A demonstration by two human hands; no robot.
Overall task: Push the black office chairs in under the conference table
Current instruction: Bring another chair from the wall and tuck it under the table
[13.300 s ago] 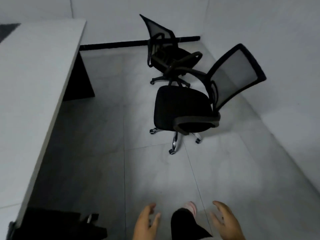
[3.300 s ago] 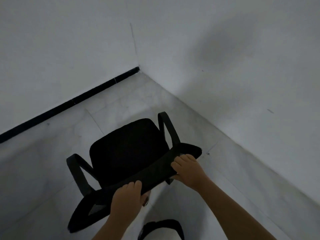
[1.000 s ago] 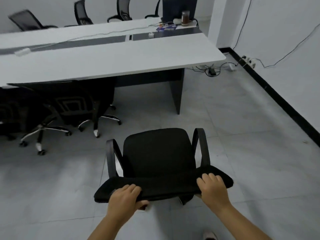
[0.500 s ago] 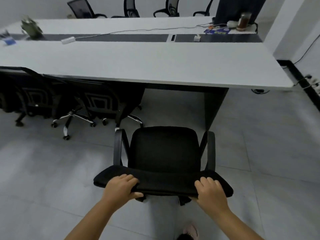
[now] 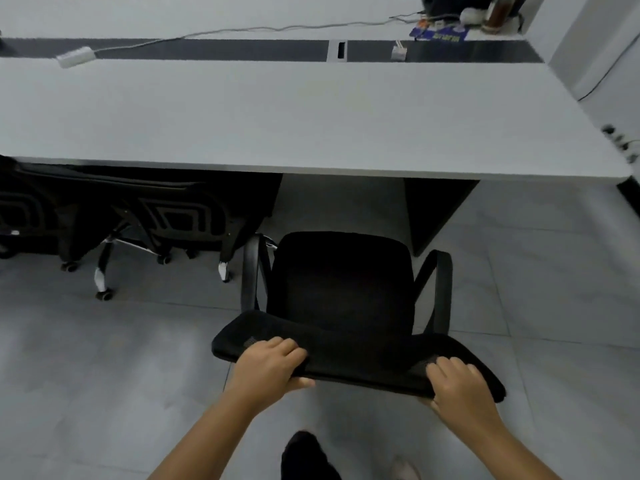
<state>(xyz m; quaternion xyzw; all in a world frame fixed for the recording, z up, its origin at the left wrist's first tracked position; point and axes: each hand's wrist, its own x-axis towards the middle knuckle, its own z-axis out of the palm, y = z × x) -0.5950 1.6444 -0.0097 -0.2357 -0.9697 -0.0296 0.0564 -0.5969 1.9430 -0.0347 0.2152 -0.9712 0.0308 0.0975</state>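
Note:
A black office chair [image 5: 341, 289] with a mesh back and two armrests stands on the floor in front of me, its seat facing the long white conference table [image 5: 311, 116]. My left hand [image 5: 268, 362] grips the top of the backrest near its left end. My right hand [image 5: 457, 382] grips the same top edge near its right end. The chair's seat front lies just short of the table's near edge. Its base and wheels are hidden under the seat. Two more black chairs [image 5: 166, 216] sit tucked under the table to the left.
A dark table leg panel [image 5: 433, 209] stands just right of the chair's seat. A power strip with a cable [image 5: 74, 57] lies on the tabletop, and small items sit at its far right end [image 5: 450, 29]. Grey tiled floor [image 5: 104, 375] surrounds me.
The chair has rolled closer to the table, with both hands still on the backrest. The table's near edge now sits much nearer to the seat.

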